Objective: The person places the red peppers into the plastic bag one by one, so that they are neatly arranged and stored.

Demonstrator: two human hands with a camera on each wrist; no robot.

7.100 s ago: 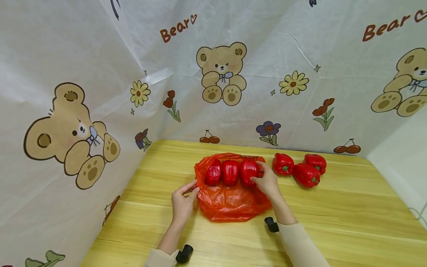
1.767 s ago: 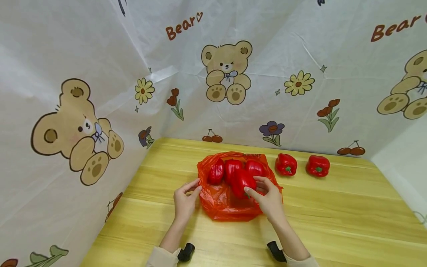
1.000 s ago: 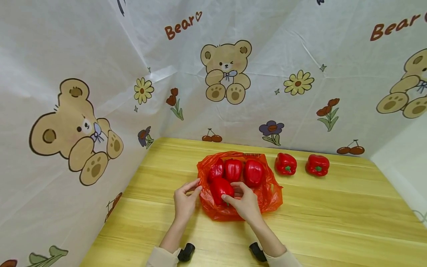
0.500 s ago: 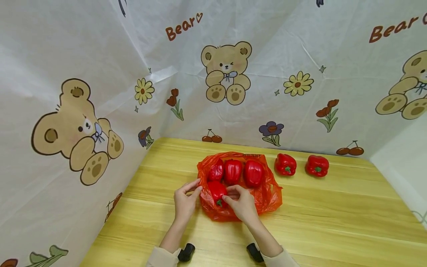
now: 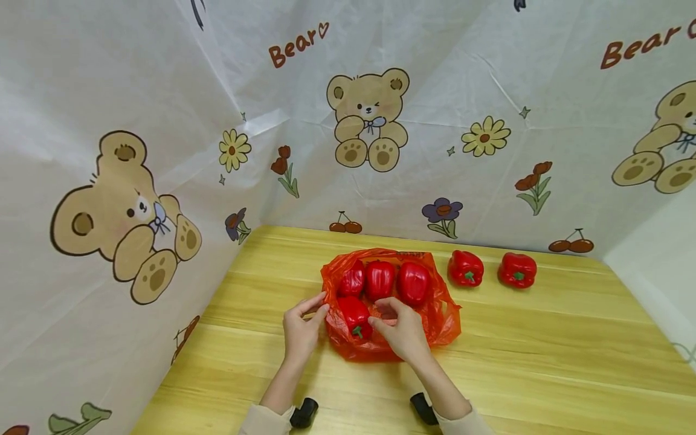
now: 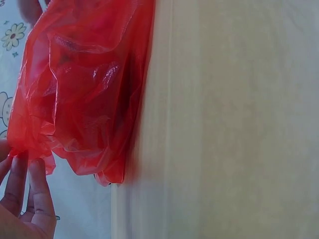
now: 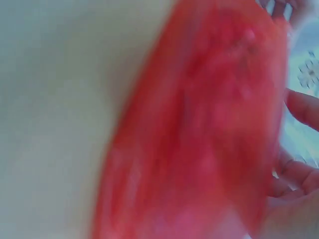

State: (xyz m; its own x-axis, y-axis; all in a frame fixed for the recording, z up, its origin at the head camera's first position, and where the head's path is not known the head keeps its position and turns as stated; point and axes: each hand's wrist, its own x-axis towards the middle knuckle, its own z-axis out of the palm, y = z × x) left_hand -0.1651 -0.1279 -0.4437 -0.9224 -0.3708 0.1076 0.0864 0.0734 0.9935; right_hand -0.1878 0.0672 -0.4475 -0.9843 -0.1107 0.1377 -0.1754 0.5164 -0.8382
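In the head view an orange-red plastic bag [image 5: 380,350] lies spread on the table with its mouth toward me. Three red bell peppers line its back: left [image 5: 352,278], middle [image 5: 379,280] and right [image 5: 413,283]. Another red bell pepper [image 5: 353,313] sits at the bag's front left, its green stem facing me. My left hand [image 5: 302,329] pinches the bag's left edge; the left wrist view shows the film [image 6: 84,89] between the fingertips. Just right of the front pepper is my right hand [image 5: 403,329], fingers loosely bent and holding nothing. The right wrist view is blurred.
Two more red bell peppers, one nearer the bag [image 5: 465,269] and one farther right [image 5: 518,270], rest on the wooden table [image 5: 560,338]. A white bear-print curtain [image 5: 304,109] rises behind and at the left.
The right hand has brought a bell pepper from the right group into the bag's front left, turned it stem toward me, let go and drawn slightly right. The left hand keeps its grip.
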